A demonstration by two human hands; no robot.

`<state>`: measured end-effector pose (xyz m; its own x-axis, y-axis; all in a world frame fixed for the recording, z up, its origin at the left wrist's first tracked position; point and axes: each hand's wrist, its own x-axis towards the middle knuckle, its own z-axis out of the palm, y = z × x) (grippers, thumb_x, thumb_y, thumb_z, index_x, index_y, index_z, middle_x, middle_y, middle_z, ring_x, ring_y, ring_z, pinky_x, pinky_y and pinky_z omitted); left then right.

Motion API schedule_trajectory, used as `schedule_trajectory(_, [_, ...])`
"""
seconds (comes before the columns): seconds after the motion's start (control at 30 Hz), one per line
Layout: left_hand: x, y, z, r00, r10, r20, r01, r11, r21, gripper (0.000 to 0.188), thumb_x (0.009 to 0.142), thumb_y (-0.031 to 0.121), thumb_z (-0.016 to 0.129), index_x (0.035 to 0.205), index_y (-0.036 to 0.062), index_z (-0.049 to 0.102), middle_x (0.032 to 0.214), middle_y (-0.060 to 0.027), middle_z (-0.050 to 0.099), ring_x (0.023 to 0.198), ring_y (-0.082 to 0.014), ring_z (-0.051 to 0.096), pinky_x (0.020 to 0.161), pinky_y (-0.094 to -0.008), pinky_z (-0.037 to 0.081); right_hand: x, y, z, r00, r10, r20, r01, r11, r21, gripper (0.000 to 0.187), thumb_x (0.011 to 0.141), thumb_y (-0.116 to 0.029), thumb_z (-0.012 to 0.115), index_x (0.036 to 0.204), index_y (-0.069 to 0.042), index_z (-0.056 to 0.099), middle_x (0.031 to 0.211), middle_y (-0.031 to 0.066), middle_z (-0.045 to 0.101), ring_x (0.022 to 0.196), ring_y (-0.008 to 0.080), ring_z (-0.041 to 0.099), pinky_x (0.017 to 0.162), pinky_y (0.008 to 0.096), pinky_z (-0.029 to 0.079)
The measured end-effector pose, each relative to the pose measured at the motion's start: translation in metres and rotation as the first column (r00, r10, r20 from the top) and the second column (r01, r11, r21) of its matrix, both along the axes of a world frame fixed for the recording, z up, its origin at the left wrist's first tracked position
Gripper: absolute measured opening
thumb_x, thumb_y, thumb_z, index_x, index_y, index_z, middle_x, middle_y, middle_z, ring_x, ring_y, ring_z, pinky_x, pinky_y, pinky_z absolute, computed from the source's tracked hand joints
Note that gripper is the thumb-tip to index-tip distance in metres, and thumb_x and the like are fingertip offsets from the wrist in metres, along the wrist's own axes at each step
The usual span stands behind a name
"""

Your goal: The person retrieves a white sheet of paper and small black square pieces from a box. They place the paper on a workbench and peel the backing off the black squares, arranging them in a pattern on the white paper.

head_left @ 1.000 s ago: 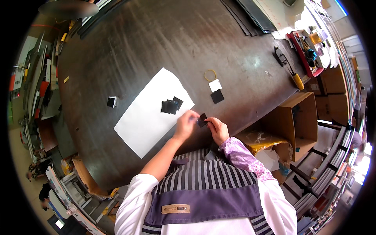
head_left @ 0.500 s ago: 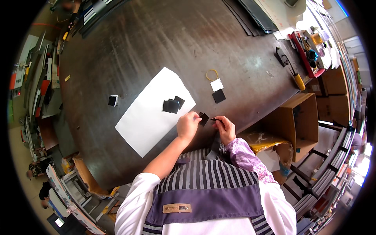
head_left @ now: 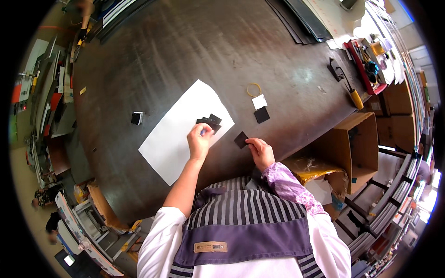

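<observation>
On the table lies a large sheet of white paper [head_left: 167, 143] with a small overlapping pile of black square pieces [head_left: 214, 119] near its right edge. My left hand [head_left: 198, 142] is over the paper at this pile, fingers curled together and partly covering the squares. What its fingertips pinch, if anything, is hidden. My right hand [head_left: 262, 153], right of the paper, pinches the corner of a black square piece [head_left: 241, 140] between thumb and fingers. Beyond it lie another black square [head_left: 262, 115], a white square [head_left: 259, 101] and a yellow rubber band [head_left: 253, 90].
A small black-and-white stack [head_left: 136, 118] sits left of the paper. At the right edge are a yellow-handled tool [head_left: 355, 98] and a red tray of tools [head_left: 366, 67]. Dark sheets [head_left: 301, 21] lie at the far side. An open cardboard box [head_left: 361, 148] stands below the table's right edge.
My left hand has moved left, away from my right hand, to the pile on the paper. My right hand has stayed nearly in place and now displays a black square.
</observation>
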<state>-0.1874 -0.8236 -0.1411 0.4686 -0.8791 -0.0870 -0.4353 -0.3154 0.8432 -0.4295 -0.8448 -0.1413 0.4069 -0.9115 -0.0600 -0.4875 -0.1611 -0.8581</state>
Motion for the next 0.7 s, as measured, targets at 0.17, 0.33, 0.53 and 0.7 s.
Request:
schedule_trajectory(0.17, [-0.018,0.007,0.008,0.89,-0.233,0.391,0.296,0.949,-0.108,0.036,0.075,0.01,0.077,0.107,0.0051,0.061,0.096,-0.0106,0.056,0.091,-0.0306,0.057,0.08,-0.0398,0.049,-0.002,-0.002,0.007,0.998,-0.025,0.055,0.025,1.0,0.017,0.017,0.086,-0.001,0.063,0.102,-0.004,0.067,0.099,0.0117,0.065,0.089,0.0321,0.065,0.076,0.0355,0.054])
schedule_trajectory(0.33, [-0.069,0.01,-0.006,0.864,-0.441,0.244,0.465,0.884,-0.049,0.027,0.076,0.007,0.076,0.098,0.005,0.061,0.096,-0.0106,0.058,0.093,-0.0316,0.059,0.08,-0.0399,0.049,0.003,-0.016,0.011,0.977,-0.049,-0.209,-0.036,0.922,-0.384,0.015,0.083,-0.003,0.063,0.097,-0.006,0.067,0.089,0.0092,0.058,0.083,0.0274,0.062,0.068,0.0381,0.053])
schedule_trajectory(0.53, [-0.07,0.01,-0.015,0.878,-0.432,0.206,0.444,0.896,-0.014,0.03,0.073,0.004,0.076,0.097,0.0047,0.058,0.094,-0.0106,0.06,0.091,-0.0319,0.06,0.08,-0.0399,0.049,-0.004,-0.011,-0.005,0.946,0.142,-0.29,-0.257,0.875,-0.411,0.018,0.078,-0.006,0.063,0.096,-0.005,0.067,0.085,0.0081,0.057,0.081,0.0268,0.062,0.07,0.0369,0.053])
schedule_trajectory(0.7, [-0.072,0.011,-0.014,0.897,-0.403,0.182,0.417,0.908,-0.045,0.029,0.073,0.001,0.075,0.097,0.0042,0.058,0.093,-0.0109,0.06,0.09,-0.0312,0.061,0.079,-0.0394,0.05,-0.002,-0.001,-0.006,0.911,0.284,-0.3,-0.386,0.843,-0.375,0.018,0.077,-0.006,0.064,0.094,-0.006,0.068,0.084,0.0084,0.057,0.077,0.0269,0.063,0.068,0.0377,0.053])
